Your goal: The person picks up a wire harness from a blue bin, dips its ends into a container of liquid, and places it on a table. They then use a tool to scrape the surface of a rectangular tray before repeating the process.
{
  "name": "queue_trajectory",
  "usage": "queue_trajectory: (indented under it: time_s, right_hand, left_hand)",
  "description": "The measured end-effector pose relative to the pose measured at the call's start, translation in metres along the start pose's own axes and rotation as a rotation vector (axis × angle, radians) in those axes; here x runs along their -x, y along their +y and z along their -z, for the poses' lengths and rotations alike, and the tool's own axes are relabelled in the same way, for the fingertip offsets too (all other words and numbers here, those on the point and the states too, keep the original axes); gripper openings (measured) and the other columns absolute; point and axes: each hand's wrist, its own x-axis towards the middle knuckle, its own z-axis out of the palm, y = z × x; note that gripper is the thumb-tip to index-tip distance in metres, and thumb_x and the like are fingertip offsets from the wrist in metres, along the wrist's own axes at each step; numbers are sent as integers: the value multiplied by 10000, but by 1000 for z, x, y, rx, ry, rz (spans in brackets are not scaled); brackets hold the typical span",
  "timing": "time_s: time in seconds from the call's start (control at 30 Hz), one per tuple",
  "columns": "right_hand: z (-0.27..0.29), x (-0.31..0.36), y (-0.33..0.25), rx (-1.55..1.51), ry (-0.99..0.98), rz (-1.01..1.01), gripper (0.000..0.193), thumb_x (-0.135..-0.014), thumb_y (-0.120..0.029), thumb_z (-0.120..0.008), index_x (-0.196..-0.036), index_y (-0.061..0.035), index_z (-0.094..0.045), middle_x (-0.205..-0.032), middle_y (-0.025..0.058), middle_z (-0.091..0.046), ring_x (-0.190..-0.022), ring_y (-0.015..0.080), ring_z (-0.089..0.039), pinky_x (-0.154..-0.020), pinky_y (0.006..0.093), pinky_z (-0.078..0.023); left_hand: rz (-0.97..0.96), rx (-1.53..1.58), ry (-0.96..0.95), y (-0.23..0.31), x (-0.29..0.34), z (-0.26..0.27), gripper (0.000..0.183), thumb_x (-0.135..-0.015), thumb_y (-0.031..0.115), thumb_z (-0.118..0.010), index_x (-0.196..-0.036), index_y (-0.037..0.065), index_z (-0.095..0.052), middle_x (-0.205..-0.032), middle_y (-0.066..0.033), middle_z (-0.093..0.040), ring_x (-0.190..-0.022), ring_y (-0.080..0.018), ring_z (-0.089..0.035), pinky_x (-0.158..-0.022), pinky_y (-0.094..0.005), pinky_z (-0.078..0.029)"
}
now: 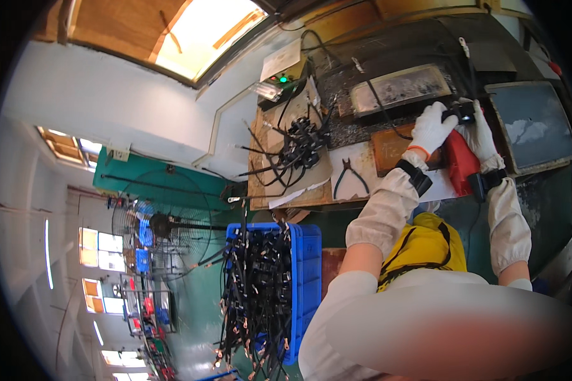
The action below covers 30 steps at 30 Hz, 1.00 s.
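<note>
Both my hands wear white gloves and pale sleeve covers and meet at the upper right over the workbench. My left hand closes on a small black part from the left. My right hand grips the same part from the right, fingers pointing up. Just beneath, between my wrists, sits a red tool body with a black strap at its lower end. A thin black cable runs from the part across the bench.
A grey metal tray and a dark tray flank my hands. Pliers lie beside a bundle of black cables. A blue crate holds several black leads. A green-lit control box and a floor fan stand further off.
</note>
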Motion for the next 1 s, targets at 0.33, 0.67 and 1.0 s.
queue_trajectory:
  time_s: [0.33, 0.67, 1.0]
  right_hand:
    - [-17, 1, 1, 58, -34, -2, 481, -949, -405, -406, -1204, -1, -461, -1128, 137, -550, -1033, 235, -541, -901, 373, -466]
    - [-8, 1, -4, 157, 107, -19, 606, -937, -431, -419, -1293, 54, -349, -1235, 183, -438, -1116, 239, -477, -973, 366, -423]
    - [3, -2, -2, 166, 90, -31, 534, -951, -377, -420, -1272, 48, -383, -1223, 173, -458, -1102, 233, -493, -983, 363, -416]
  left_hand:
    - [-20, 141, 52, -18, 0, 5, 419, -742, 360, -623, -968, 9, -582, -891, -203, -628, -869, -342, -605, -777, -395, -460]
    - [176, 15, 259, -85, 66, 98, 410, -781, 364, -626, -960, -3, -605, -866, -180, -639, -827, -271, -624, -754, -350, -468]
    - [465, -138, 446, -183, 156, 159, 384, -766, 369, -630, -934, 25, -596, -882, -160, -637, -853, -287, -611, -757, -361, -454]
